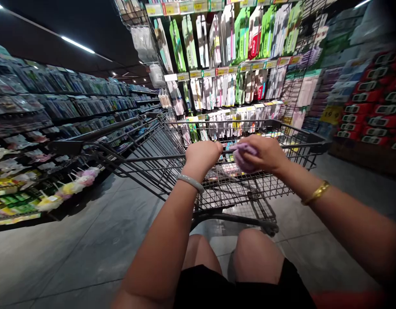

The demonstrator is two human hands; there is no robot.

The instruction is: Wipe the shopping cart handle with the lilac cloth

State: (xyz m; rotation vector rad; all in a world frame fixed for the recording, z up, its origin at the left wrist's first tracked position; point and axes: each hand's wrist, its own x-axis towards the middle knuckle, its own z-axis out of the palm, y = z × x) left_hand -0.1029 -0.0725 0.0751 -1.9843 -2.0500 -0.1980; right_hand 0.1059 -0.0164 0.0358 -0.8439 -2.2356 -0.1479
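"Grey floor (88, 240) spreads under us in a shop aisle. What is nearest?"

"Our bare knees (259, 255), below black clothing, then our forearms, with a pale bangle (190, 183) on the left wrist and a gold bracelet (316, 192) on the right."

"And our hands?"

"Our right hand (265, 152) has its fingers clamped on a purple cloth (245, 158), over the shopping cart (230, 195), just right of our left hand (202, 156)."

"Which way does the cloth point?"

"Its narrow end points left, toward our left hand, and the bulk sags below our right fingers. It is so bunched that we cannot tell its full long axis."

"Are our left fingers open?"

"No, they are curled together in a fist at the cart's near rail. We cannot tell what they grip, if anything."

"How does that rail run?"

"Crosswise in front of us, with the wire basket beyond and below it."

"Farther out?"

"We face a display rack (222, 71) of upright, narrow packs in green, white and red. Red packages (375, 98) are stacked to our right, long shelves (88, 103) recede on our left, and ceiling lights (77, 44) shine above them."
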